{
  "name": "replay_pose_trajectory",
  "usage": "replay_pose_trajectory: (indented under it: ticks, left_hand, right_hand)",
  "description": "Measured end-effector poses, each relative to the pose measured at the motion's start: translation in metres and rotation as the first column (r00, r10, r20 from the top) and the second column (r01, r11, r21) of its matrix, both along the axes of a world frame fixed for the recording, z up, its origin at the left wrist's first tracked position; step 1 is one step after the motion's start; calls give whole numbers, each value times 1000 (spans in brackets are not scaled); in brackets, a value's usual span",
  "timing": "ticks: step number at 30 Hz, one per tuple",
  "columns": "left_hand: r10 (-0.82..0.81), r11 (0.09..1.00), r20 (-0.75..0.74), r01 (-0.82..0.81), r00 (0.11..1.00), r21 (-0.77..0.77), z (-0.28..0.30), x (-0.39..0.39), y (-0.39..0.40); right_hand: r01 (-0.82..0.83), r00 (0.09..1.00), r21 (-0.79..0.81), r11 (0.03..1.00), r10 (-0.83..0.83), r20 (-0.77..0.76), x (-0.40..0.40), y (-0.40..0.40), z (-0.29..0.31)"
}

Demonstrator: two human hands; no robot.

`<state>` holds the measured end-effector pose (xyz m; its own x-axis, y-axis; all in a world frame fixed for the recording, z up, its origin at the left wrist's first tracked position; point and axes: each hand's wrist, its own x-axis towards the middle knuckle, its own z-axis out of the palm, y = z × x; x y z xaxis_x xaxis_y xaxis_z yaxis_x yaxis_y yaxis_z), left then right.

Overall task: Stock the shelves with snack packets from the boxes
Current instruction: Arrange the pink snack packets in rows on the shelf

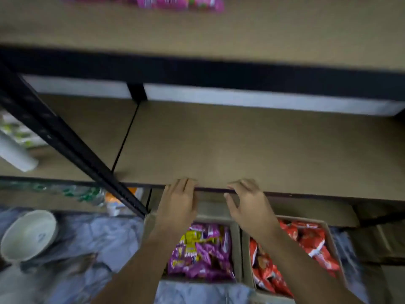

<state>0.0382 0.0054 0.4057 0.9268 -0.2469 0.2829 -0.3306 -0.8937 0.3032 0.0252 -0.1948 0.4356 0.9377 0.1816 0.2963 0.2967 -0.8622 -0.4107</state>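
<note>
Both hands hold nothing: the left hand [178, 201] lies flat-fingered at the shelf [241, 145] edge, the right hand [245, 201] loosely curled (apparently touching it). Below, purple packets [203, 253] and red packets [291, 253] fill two boxes [238, 249].

No text could be read anywhere. The purple packets [203, 253] in the left box [237, 249] carried yellow patches with lettering, but blur made it illegible. The red packets [306, 240] in the box just right of that one showed white marks too smeared to make out. The pink packets [175, 2] on the shelf above the left box were equally blurred.
</note>
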Motion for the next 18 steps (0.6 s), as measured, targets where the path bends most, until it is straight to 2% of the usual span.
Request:
replay_pose_trajectory:
  ticks: [4, 6, 9, 14, 18]
  left_hand:
    - [105, 989, -213, -80, 971, 120, -128, -18, 18]
    - [138, 987, -359, -100, 923, 122, -195, -29, 25]
    - [194, 980, -529, -141, 826, 140, -289, -48, 32]
    - [317, 944, -689, -284, 651, 166, -413, -82, 36]
    - [468, 838, -744, -506, 477, 203, -477, -93, 32]
  right_hand:
    - [14, 964, -42, 999, -25, -265, 0, -2, -131]
    - [7, 920, -78, 997, -37, -391, -2, -3, -193]
    - [-19, 847, -91, 996, -33, -531, -11, -3, -281]
    - [-86, 703, -159, 984, -53, -710, -44, 4, -403]
    - [-94, 637, -243, 966, -129, -760, -68, 15, -476]
